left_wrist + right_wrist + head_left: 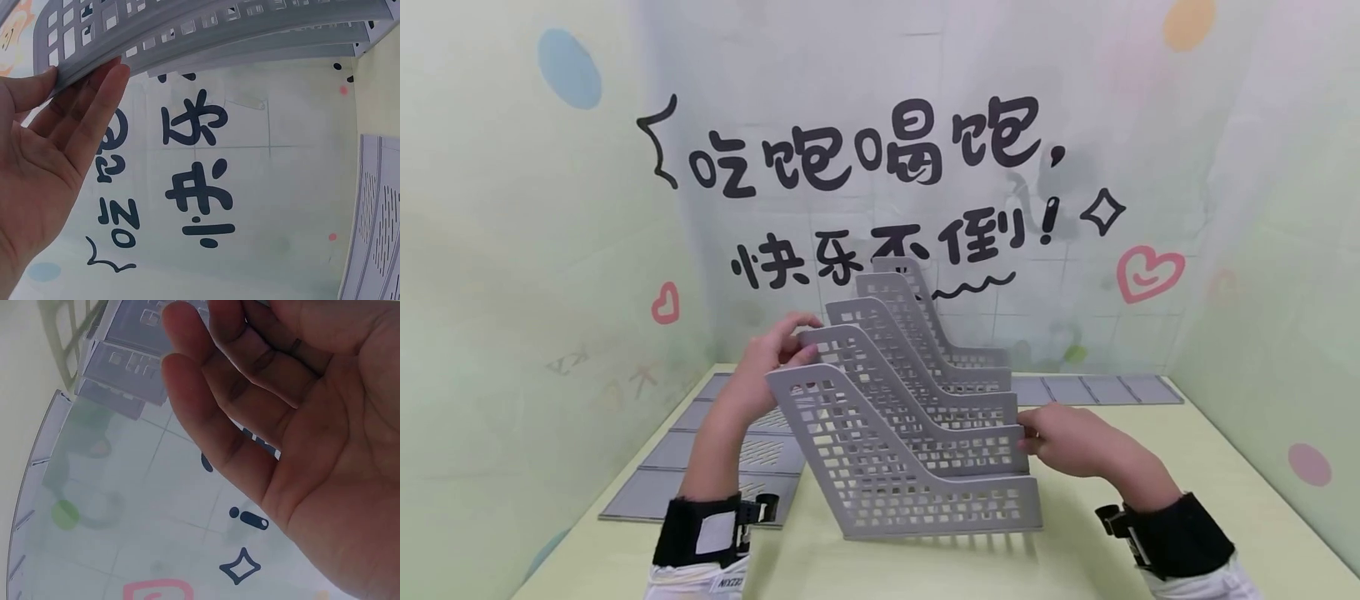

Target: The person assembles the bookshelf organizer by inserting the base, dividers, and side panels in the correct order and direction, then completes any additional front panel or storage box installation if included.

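Observation:
A grey plastic file rack (1030, 508) with several upright, slant-cut perforated dividers stands in front of me on the table. At its tall left side, my left hand (767, 367) grips the upper edge of a divider behind the front one. In the left wrist view, the thumb of the left hand (56, 150) lies on one face of the panel and the fingers behind it. My right hand (1067, 437) holds the low right end of a divider with bent fingers. The right wrist view shows the right hand's fingertips (187, 381) at the rack's end; the thumb is mostly hidden.
Flat grey slotted panels (651, 492) lie on the pale yellow table (1210, 483) to the left. Another grey jointed strip (1101, 389) lies along the back right. Printed curtain-like walls (880, 67) enclose the table at the back and both sides.

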A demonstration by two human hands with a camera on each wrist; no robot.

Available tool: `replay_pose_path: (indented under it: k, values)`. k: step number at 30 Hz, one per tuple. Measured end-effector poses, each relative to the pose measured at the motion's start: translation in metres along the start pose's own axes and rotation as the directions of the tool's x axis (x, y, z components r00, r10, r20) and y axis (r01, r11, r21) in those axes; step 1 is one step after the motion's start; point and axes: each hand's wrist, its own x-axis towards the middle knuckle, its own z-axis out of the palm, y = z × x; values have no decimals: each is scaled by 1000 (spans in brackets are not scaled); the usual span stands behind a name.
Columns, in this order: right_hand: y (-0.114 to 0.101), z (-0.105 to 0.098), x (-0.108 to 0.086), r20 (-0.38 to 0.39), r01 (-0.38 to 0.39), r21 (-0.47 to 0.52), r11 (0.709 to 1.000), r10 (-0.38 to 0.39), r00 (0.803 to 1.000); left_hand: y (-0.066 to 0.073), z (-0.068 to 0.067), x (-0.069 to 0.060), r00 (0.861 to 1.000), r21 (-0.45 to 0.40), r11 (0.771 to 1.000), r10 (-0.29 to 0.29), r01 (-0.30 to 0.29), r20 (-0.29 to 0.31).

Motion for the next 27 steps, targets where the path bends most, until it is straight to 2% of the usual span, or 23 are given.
replay_pose_path:
  k: [8,10,13,15,17,20,23,27]
  values:
    - [2,2,0,61,13,36,999,-16,998,2,7,-1,999,77,996,45,-44,-8]
    - [3,3,0,67,7,34,999,-9,998,4,7,-1,999,73,996,49,-48,-5]
    - [4,4,-1,71,-3,35,999,1,997,9,5,-2,997,-30,997,76,-76,13]
    - [4,5,-1,72,-3,39,999,1,997,15,4,-4,993,-129,986,110,-105,32]
    - [4,5,-1,73,-4,40,999,1,997,22,3,-6,987,-156,978,152,-142,53]
    - [4,6,-1,72,-6,34,999,3,997,31,4,-7,980,-41,982,185,-182,68]
    - [4,5,0,77,-16,40,999,13,997,37,5,-9,982,71,982,169,-175,79]
    - [3,1,-1,78,-17,70,997,12,997,37,-1,-14,989,48,992,113,-118,91]
